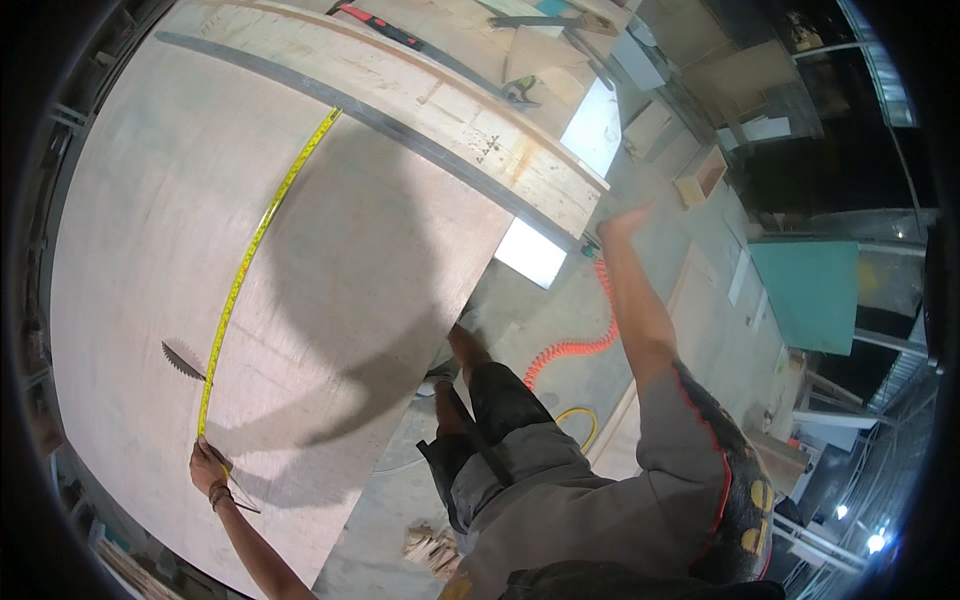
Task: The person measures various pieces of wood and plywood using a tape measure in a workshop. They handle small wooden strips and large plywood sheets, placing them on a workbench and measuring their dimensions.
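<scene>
My left hand [207,468] is closed at the near end of a yellow tape measure [248,255]. The tape runs out across a large pale plywood sheet [130,230] to a long grey straight bar [400,133] on the far side. A thin dark sliver shows beneath that hand, its kind unclear. Beside the tape lies a dark, toothed piece like a saw blade [182,362]. My right hand [625,222] is stretched out past the sheet's right side, near the bar's right end. Motion smears its fingers, and no held thing can be made out.
Pale wooden boards [480,130] lie beyond the bar, with a red-and-black handled tool [382,27] behind them. An orange coiled hose [575,348] hangs right of the sheet. Wood scraps [432,550] lie on the floor, and a wooden box [703,178] stands farther off.
</scene>
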Motion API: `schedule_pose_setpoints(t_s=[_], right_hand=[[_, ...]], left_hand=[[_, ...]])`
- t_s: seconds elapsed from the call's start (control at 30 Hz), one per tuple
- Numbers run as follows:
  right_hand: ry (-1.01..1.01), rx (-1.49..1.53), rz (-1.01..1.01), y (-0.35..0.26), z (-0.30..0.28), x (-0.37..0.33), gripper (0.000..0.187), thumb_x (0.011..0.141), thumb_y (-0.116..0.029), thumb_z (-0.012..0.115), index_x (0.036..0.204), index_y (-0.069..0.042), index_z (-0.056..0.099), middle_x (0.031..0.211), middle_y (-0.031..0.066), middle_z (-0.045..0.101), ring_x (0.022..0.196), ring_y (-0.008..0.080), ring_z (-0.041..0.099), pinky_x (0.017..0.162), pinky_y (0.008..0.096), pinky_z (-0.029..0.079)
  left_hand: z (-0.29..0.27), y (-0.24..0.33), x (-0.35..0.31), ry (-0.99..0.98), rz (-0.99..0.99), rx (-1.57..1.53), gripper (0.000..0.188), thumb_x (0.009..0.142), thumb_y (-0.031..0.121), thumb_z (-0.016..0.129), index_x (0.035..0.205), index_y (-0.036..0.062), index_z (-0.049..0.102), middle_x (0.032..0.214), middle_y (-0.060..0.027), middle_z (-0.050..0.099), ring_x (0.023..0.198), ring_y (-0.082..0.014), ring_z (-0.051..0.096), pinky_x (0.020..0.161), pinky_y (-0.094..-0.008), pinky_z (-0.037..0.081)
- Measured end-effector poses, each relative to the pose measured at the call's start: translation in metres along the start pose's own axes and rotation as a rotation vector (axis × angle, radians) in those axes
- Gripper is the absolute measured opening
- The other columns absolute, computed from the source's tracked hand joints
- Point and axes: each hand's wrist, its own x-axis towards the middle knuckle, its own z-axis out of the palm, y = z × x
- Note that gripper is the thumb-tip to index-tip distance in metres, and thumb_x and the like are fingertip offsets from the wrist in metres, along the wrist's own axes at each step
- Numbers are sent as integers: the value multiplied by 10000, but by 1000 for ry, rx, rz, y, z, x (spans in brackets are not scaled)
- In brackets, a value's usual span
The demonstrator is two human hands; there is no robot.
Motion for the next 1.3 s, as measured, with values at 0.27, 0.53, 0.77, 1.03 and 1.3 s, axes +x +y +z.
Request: schedule_pose_setpoints(t_s=[0.27,0.53,0.77,1.03,1.3], right_hand=[[-719,795,1049,27,39,-30,740,1018,-558,292,1421,53,394,1416,234,464,1262,348,494,1075,474,389],[-238,-279,-127,-55,9,-30,378,906,-266,635,1146,27,624,1130,232,623,1048,357,595,882,466,480],[-695,-261,-725,-204,40,-154,545,840,-493,684,1203,-88,643,1199,207,568,1117,362,515,953,532,389],[-408,-574,-636,-255,87,-246,548,819,-565,664,1189,-162,645,1212,158,528,1174,382,407,993,553,269],[-277,-591,-846,-250,86,-251,498,856,-526,645,1132,-111,646,1114,153,551,1087,356,458,925,524,323]], left_hand=[[-7,-8,-2,-32,-100,76,485,1012,463,344,1118,116,667,987,-169,699,922,-375,662,787,-502,515],[-10,-7,-25,34,-120,-3,430,997,457,375,1176,200,670,1083,-122,699,1010,-329,657,857,-465,521],[-26,30,-15,-1,-112,-84,443,1010,477,354,1116,204,687,983,-101,715,904,-320,683,773,-455,549],[-17,15,-19,45,-126,-113,413,1020,439,375,1035,175,691,904,-106,716,830,-318,686,700,-445,555],[-6,11,-20,107,-97,-104,454,1027,456,368,1002,168,717,811,-93,720,731,-294,694,640,-415,558]])
